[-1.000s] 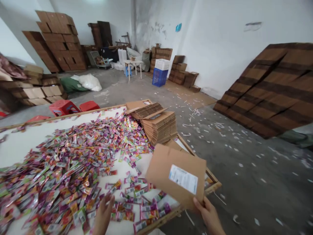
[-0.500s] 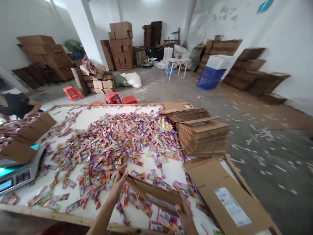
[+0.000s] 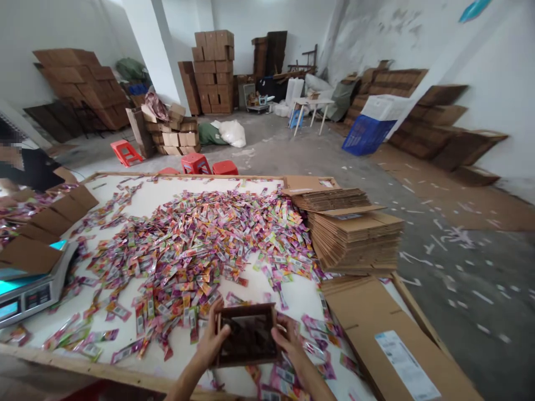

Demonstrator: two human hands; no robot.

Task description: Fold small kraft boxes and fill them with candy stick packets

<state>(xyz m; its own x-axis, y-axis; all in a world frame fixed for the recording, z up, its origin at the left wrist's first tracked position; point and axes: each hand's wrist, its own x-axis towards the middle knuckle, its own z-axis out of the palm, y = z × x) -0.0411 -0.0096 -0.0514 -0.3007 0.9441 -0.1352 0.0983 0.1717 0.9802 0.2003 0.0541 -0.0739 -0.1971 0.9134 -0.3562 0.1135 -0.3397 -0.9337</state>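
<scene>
A small cardboard box (image 3: 247,359), squared up with its mouth facing me, is held between my two hands low over the table's near side. My left hand (image 3: 212,337) grips its left wall, thumb over the rim. On the opposite wall, my right hand (image 3: 290,341) is closed in the same way. The inside is dark, and I cannot tell what the box holds. Beneath and around it lie many small wrapped packets (image 3: 196,239) in pink, purple, orange and green, heaped on the white tabletop (image 3: 144,203).
Flattened cartons (image 3: 355,239) are stacked at the right, with a labelled carton (image 3: 388,334) nearer me. A digital scale (image 3: 37,295) bears packet-filled boxes (image 3: 50,220) at the left, beside a person (image 3: 31,167). Red stools (image 3: 195,163) stand beyond the table's wooden edge.
The flat folded carton has been opened out into a box shape and turned so its mouth faces me. My hands have come to its two sides, with the right hand shifting left.
</scene>
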